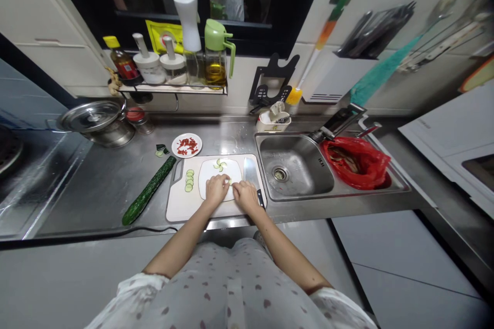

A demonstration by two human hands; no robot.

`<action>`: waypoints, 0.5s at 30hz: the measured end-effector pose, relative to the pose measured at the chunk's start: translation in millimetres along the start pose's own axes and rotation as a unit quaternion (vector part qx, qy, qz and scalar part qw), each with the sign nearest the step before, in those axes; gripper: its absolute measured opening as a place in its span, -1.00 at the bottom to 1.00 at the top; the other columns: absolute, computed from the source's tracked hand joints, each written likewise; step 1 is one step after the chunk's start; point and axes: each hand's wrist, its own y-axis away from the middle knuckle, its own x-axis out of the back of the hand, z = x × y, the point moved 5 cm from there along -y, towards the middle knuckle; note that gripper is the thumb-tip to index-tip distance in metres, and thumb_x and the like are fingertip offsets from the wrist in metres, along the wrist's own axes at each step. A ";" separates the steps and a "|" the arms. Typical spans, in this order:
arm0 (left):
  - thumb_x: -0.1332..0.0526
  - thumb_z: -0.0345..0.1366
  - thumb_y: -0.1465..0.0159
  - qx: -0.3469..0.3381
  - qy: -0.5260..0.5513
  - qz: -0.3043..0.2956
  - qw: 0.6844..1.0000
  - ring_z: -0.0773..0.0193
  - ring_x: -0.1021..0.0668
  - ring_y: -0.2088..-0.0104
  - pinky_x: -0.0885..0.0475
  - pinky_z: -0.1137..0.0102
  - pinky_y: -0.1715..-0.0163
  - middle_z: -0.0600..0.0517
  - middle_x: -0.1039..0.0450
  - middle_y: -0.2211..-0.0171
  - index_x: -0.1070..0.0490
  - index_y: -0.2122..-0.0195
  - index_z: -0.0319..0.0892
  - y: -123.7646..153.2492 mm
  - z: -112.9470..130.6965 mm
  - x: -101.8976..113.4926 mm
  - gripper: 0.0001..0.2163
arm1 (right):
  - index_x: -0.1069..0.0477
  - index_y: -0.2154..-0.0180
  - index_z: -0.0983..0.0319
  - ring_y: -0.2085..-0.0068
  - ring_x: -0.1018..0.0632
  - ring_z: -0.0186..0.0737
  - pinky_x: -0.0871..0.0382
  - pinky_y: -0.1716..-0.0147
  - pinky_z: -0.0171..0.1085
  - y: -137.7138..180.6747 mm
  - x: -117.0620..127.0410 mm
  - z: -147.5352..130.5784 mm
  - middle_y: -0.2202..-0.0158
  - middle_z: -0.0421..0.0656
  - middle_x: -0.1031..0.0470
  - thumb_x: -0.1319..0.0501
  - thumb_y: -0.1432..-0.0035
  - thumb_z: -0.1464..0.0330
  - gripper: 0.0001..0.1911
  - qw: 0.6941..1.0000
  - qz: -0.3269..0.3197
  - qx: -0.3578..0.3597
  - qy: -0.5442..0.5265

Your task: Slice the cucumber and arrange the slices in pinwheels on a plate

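Observation:
My left hand [216, 188] and my right hand [246, 195] meet over a white plate [206, 177], fingers pinched around a small pale green cucumber slice [230, 182]. Both hands partly cover the slice. Near the plate's far edge, several curved cucumber pieces [220, 165] lie in a fan-like arrangement. The plate rests on a cutting board [181, 208]. To its left on the board is an overlapping row of cucumber slices [189, 181]. A knife [250, 170] lies along the board's right side, its black handle close to my right wrist.
Left of the board lies a long cucumber [150, 191], with dark green scraps [162, 150] beyond it. A small plate [176, 146] holds red bits. The sink [297, 164] and a red plastic bag [358, 164] are at right; a lidded pot [110, 131] and condiment rack [173, 88] stand behind.

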 end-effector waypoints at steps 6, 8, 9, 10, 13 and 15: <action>-0.18 -0.22 -0.27 -0.005 -0.003 -0.001 1.000 0.11 -0.45 0.14 -0.18 0.28 0.13 -0.02 -0.49 0.28 -0.50 0.15 -0.07 0.3 -4.0 -3.8 -0.82 | -0.50 0.08 0.19 0.13 -0.43 -0.14 -0.12 0.14 -0.22 7.3 -2.4 -3.6 0.24 -0.02 -0.52 0.00 -0.34 0.34 -0.68 1.000 -0.023 -0.008 0.015; -0.18 -0.23 -0.27 -0.004 -0.004 0.001 1.000 0.11 -0.45 0.14 -0.18 0.28 0.13 -0.02 -0.49 0.27 -0.51 0.15 -0.07 -1.2 -3.9 -5.2 -0.82 | -0.50 0.06 0.19 0.14 -0.45 -0.13 -0.12 0.13 -0.22 7.3 -2.5 -4.7 0.25 -0.01 -0.53 0.01 -0.34 0.33 -0.67 0.999 -0.029 -0.010 0.022; -0.18 -0.23 -0.27 -0.005 -0.004 0.002 1.000 0.11 -0.45 0.14 -0.18 0.28 0.13 -0.02 -0.49 0.27 -0.51 0.14 -0.07 -2.0 -3.8 -5.8 -0.82 | -0.50 0.06 0.20 0.14 -0.46 -0.13 -0.12 0.13 -0.21 7.1 -2.3 -5.0 0.25 -0.01 -0.54 0.01 -0.35 0.33 -0.66 0.999 -0.031 -0.013 0.026; -0.18 -0.22 -0.27 -0.005 -0.004 0.003 1.000 0.11 -0.45 0.15 -0.18 0.28 0.13 -0.02 -0.50 0.27 -0.51 0.14 -0.06 -2.8 -3.6 -6.2 -0.81 | -0.50 0.05 0.20 0.14 -0.46 -0.13 -0.12 0.13 -0.21 6.8 -2.1 -5.1 0.26 -0.01 -0.54 0.02 -0.35 0.32 -0.66 0.999 -0.032 -0.016 0.031; -0.17 -0.22 -0.28 -0.002 -0.003 0.005 1.000 0.11 -0.45 0.15 -0.19 0.27 0.13 -0.03 -0.50 0.26 -0.52 0.13 -0.07 -5.0 -2.3 -6.6 -0.80 | -0.48 0.04 0.20 0.16 -0.49 -0.14 -0.12 0.12 -0.21 5.1 -1.3 -4.8 0.27 0.00 -0.56 0.03 -0.36 0.33 -0.65 0.998 -0.036 -0.026 0.039; -0.16 -0.22 -0.29 -0.003 -0.002 0.005 1.000 0.11 -0.45 0.14 -0.19 0.27 0.13 -0.03 -0.51 0.26 -0.52 0.12 -0.07 -6.8 -0.3 -6.1 -0.79 | -0.48 0.03 0.20 0.17 -0.50 -0.14 -0.12 0.11 -0.21 3.4 -1.2 -4.0 0.27 0.01 -0.57 0.02 -0.35 0.34 -0.66 0.998 -0.042 -0.032 0.041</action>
